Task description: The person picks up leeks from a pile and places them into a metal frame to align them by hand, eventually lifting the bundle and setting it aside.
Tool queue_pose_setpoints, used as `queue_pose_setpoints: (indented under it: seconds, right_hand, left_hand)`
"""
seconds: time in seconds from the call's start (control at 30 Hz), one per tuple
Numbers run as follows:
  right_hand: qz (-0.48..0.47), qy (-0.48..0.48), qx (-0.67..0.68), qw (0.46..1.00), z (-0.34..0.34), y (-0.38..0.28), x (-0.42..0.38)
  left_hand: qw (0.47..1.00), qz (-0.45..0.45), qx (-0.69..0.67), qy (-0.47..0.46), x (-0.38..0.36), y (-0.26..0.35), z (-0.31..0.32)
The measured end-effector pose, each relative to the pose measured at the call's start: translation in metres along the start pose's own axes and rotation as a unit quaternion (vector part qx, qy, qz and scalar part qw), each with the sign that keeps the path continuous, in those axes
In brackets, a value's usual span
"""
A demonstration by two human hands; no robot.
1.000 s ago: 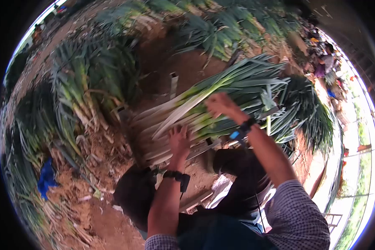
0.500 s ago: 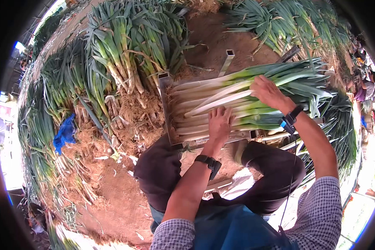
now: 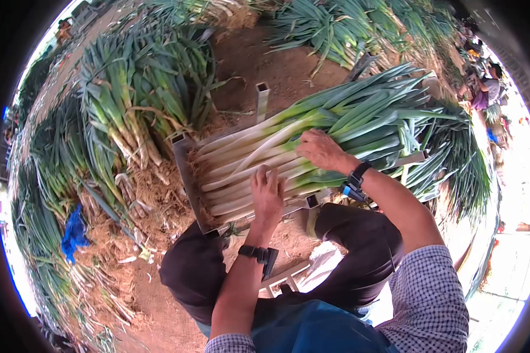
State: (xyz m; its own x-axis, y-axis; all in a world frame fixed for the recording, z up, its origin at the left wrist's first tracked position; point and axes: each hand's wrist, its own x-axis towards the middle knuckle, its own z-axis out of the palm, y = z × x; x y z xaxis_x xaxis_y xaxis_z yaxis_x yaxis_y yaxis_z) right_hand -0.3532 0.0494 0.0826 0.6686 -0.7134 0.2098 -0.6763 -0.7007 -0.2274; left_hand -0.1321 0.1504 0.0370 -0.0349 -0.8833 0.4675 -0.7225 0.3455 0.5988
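Observation:
A layer of leeks lies side by side in a metal frame, roots against its left end and green leaves to the right. My left hand is at the near side of the white stalks, fingers bent and closed on a leek; the fingertips are partly hidden. Farther right, where white turns green, my right hand has its fingers curled round a leek on top of the layer. One leek lies slantwise over the others. Both wrists wear black straps.
Upright leek bundles crowd the left, roots downward, with a blue cloth among them. More leeks lie at the back right. A square metal post rises behind the frame. My knees flank its near side. A person is far right.
The view has shifted, so the frame appears farther left. My right hand has moved nearer my left along the leeks, and the left fingers are more bent. The slanting leek now lies lower among the others.

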Motion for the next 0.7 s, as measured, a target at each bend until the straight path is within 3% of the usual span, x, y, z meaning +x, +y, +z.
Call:
queue_pose_setpoints:
  seconds: [0.07, 0.2, 0.23, 0.27, 0.37, 0.4, 0.5, 0.53, 0.63, 0.7]
  right_hand:
    - [0.004, 0.012, 0.035, 0.999, -0.003, -0.002, -0.001]
    - [-0.083, -0.007, -0.002, 0.997, 0.001, 0.007, 0.003]
    - [-0.038, -0.007, 0.065, 0.997, 0.000, 0.008, 0.010]
    - [-0.014, -0.099, 0.025, 0.995, -0.003, 0.020, 0.019]
    - [0.029, 0.097, 0.012, 0.995, -0.023, 0.005, 0.057]
    - [0.023, 0.019, -0.002, 1.000, -0.017, 0.013, 0.063]
    - [0.000, -0.089, -0.083, 0.993, 0.013, 0.026, 0.061]
    - [0.004, -0.159, -0.030, 0.987, -0.002, 0.029, 0.069]
    - [0.060, -0.044, -0.008, 0.997, -0.029, 0.038, 0.075]
    - [0.000, 0.064, -0.044, 0.997, -0.045, 0.053, 0.083]
  left_hand:
    - [0.998, 0.036, 0.047, 0.023, 0.009, 0.009, -0.013]
    - [0.996, 0.031, 0.071, -0.039, 0.015, -0.010, 0.005]
    - [0.997, 0.020, 0.062, -0.035, 0.018, -0.011, 0.005]
    - [0.998, 0.009, 0.050, -0.035, 0.019, -0.008, 0.005]
    - [0.998, -0.018, 0.031, -0.046, 0.016, -0.003, -0.001]
    - [0.998, -0.021, 0.026, -0.051, 0.018, -0.001, -0.001]
    - [0.998, -0.026, 0.017, -0.053, 0.017, -0.003, -0.001]
    - [0.998, -0.030, 0.019, -0.056, 0.017, -0.002, -0.003]
    - [0.997, -0.037, 0.017, -0.061, 0.014, -0.003, -0.003]
    - [0.997, -0.041, 0.019, -0.068, 0.014, -0.005, 0.000]
